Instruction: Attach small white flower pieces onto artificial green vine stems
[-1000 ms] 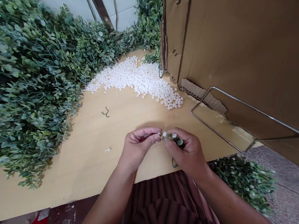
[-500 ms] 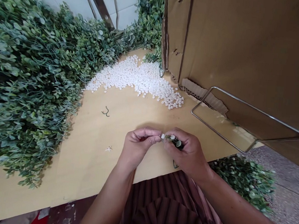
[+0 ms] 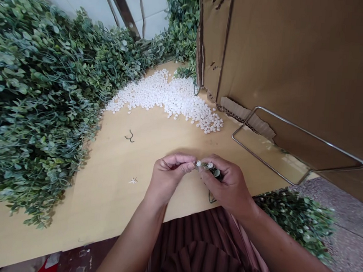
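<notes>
Near the front edge of the table, my right hand (image 3: pixel 225 179) is closed on an artificial leaf sprig (image 3: pixel 217 172), with small white beads among its leaves. One white bead (image 3: pixel 198 163) sits between the fingertips of both hands. The thumb and forefinger of my left hand (image 3: pixel 170 173) are pinched at that bead's left side; what lies inside the pinch is hidden. A thin green stem (image 3: pixel 211 198) hangs below my right hand. Beyond the hands spreads a heap of small white beads (image 3: pixel 169 94).
A large mass of artificial foliage (image 3: pixel 47 87) covers the left side. A cardboard box (image 3: pixel 294 61) stands at right, with a metal wire frame (image 3: pixel 267 166) before it. Stem scraps (image 3: pixel 130 136) and white bits (image 3: pixel 133 181) lie on the table (image 3: pixel 103 205). More foliage (image 3: pixel 297 220) is below right.
Both hands stay nearly in place, with the white bead still between the fingertips. The hanging stem has shifted slightly left; the view has moved a little.
</notes>
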`<action>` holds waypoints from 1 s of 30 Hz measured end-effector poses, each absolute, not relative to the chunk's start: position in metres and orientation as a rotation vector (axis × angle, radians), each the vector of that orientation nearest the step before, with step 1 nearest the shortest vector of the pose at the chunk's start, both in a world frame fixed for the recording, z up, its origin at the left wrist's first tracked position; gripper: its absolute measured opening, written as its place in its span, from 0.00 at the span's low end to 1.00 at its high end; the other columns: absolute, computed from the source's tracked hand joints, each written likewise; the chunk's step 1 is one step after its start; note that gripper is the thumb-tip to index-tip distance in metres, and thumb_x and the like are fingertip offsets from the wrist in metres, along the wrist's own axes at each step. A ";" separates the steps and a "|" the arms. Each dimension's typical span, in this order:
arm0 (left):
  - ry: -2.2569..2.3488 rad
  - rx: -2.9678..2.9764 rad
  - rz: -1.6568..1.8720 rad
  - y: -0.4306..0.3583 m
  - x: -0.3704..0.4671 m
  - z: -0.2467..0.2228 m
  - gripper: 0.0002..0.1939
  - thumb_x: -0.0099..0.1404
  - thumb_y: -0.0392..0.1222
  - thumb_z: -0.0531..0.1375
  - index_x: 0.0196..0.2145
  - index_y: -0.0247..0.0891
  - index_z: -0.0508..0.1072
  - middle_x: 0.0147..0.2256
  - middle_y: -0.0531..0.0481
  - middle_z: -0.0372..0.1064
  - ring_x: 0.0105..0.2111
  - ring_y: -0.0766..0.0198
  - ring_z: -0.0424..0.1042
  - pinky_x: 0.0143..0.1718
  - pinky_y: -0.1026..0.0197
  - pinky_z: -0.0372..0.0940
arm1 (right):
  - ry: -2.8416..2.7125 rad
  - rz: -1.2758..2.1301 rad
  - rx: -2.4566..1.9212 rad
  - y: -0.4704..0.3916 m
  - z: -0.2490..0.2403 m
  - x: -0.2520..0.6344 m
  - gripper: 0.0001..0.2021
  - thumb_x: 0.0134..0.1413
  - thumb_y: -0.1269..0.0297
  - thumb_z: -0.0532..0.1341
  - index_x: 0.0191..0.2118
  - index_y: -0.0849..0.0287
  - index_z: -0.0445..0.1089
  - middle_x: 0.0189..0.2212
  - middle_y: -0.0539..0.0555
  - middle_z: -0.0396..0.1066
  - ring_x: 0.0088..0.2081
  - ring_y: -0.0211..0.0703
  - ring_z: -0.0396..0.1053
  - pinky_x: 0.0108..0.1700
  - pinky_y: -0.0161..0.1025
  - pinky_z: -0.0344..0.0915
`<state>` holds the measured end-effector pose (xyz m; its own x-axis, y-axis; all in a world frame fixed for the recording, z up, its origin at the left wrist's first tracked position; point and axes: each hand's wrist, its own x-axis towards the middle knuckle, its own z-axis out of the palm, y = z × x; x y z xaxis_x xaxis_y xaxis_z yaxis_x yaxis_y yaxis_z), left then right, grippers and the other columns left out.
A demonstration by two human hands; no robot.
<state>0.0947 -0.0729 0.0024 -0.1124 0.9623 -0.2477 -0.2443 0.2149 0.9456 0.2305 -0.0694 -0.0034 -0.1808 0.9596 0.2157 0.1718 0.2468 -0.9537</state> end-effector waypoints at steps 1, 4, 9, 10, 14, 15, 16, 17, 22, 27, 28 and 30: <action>1.233 0.798 1.226 -0.073 0.094 0.002 0.09 0.39 0.41 0.71 0.22 0.39 0.78 0.23 0.51 0.75 0.24 0.68 0.70 0.32 0.64 0.68 | -1.566 1.055 -1.081 -0.069 -0.003 0.231 0.06 0.49 0.70 0.56 0.25 0.60 0.68 0.21 0.49 0.65 0.25 0.35 0.64 0.28 0.31 0.62; 1.216 0.817 1.197 -0.074 0.092 0.001 0.09 0.42 0.41 0.70 0.25 0.39 0.79 0.23 0.51 0.75 0.23 0.70 0.69 0.31 0.66 0.67 | -1.548 1.082 -1.063 -0.069 -0.002 0.232 0.06 0.50 0.70 0.56 0.25 0.60 0.68 0.23 0.50 0.68 0.26 0.35 0.65 0.30 0.32 0.63; 1.197 0.845 1.191 -0.074 0.092 0.001 0.08 0.44 0.42 0.70 0.25 0.40 0.79 0.22 0.52 0.74 0.23 0.72 0.68 0.30 0.68 0.65 | -1.546 1.090 -1.058 -0.069 -0.004 0.233 0.06 0.50 0.70 0.56 0.25 0.60 0.68 0.22 0.49 0.67 0.26 0.35 0.65 0.30 0.31 0.62; 1.200 0.846 1.193 -0.074 0.093 0.001 0.08 0.43 0.42 0.70 0.25 0.39 0.79 0.21 0.52 0.74 0.23 0.72 0.67 0.29 0.68 0.65 | -1.551 1.083 -1.061 -0.069 -0.004 0.232 0.06 0.50 0.70 0.56 0.25 0.60 0.68 0.22 0.49 0.67 0.25 0.35 0.65 0.29 0.31 0.62; 1.255 0.855 1.211 -0.074 0.095 0.002 0.09 0.42 0.42 0.70 0.23 0.38 0.79 0.20 0.52 0.72 0.22 0.71 0.67 0.28 0.66 0.65 | -1.570 1.079 -1.073 -0.068 -0.004 0.232 0.06 0.49 0.70 0.56 0.25 0.60 0.68 0.21 0.49 0.66 0.25 0.35 0.64 0.28 0.31 0.62; 1.269 0.854 1.217 -0.074 0.095 0.002 0.09 0.42 0.42 0.70 0.23 0.38 0.79 0.20 0.52 0.72 0.22 0.70 0.67 0.28 0.66 0.65 | -1.574 1.081 -1.073 -0.068 -0.003 0.233 0.06 0.49 0.70 0.56 0.25 0.60 0.68 0.21 0.49 0.66 0.25 0.35 0.64 0.28 0.31 0.61; 1.278 0.851 1.222 -0.074 0.096 0.002 0.09 0.42 0.42 0.70 0.23 0.38 0.79 0.20 0.52 0.72 0.22 0.70 0.67 0.28 0.66 0.65 | -1.575 1.081 -1.070 -0.068 -0.003 0.233 0.06 0.49 0.70 0.56 0.25 0.60 0.68 0.21 0.49 0.66 0.24 0.34 0.64 0.28 0.31 0.61; 1.283 0.846 1.225 -0.074 0.096 0.002 0.09 0.42 0.42 0.70 0.23 0.38 0.79 0.20 0.52 0.72 0.22 0.70 0.67 0.28 0.66 0.65 | -1.575 1.079 -1.067 -0.068 -0.003 0.233 0.06 0.49 0.70 0.56 0.25 0.60 0.68 0.21 0.49 0.66 0.24 0.34 0.63 0.28 0.31 0.61; 1.286 0.814 1.230 -0.074 0.097 0.002 0.09 0.41 0.41 0.71 0.22 0.37 0.78 0.21 0.52 0.72 0.23 0.70 0.67 0.28 0.66 0.65 | -1.596 1.059 -1.062 -0.068 -0.002 0.232 0.06 0.50 0.70 0.56 0.26 0.60 0.68 0.21 0.49 0.65 0.24 0.34 0.63 0.28 0.31 0.61; 1.268 0.819 1.232 -0.074 0.097 0.003 0.09 0.41 0.41 0.70 0.23 0.38 0.78 0.21 0.52 0.73 0.23 0.70 0.68 0.29 0.66 0.66 | -1.614 1.052 -1.081 -0.069 -0.002 0.232 0.06 0.50 0.69 0.56 0.25 0.60 0.67 0.21 0.49 0.65 0.24 0.35 0.63 0.28 0.31 0.61; 1.260 0.828 1.228 -0.074 0.097 0.003 0.08 0.41 0.41 0.70 0.22 0.38 0.78 0.22 0.52 0.73 0.23 0.70 0.68 0.29 0.66 0.66 | -1.614 1.044 -1.086 -0.070 -0.003 0.232 0.06 0.50 0.69 0.56 0.25 0.60 0.67 0.21 0.49 0.65 0.24 0.35 0.63 0.27 0.31 0.61; 1.235 0.844 1.220 -0.073 0.098 0.004 0.08 0.41 0.41 0.71 0.21 0.38 0.78 0.22 0.52 0.73 0.24 0.70 0.69 0.31 0.66 0.66 | -1.611 1.021 -1.093 -0.070 -0.004 0.232 0.06 0.49 0.70 0.55 0.25 0.60 0.66 0.20 0.49 0.64 0.24 0.34 0.62 0.27 0.31 0.60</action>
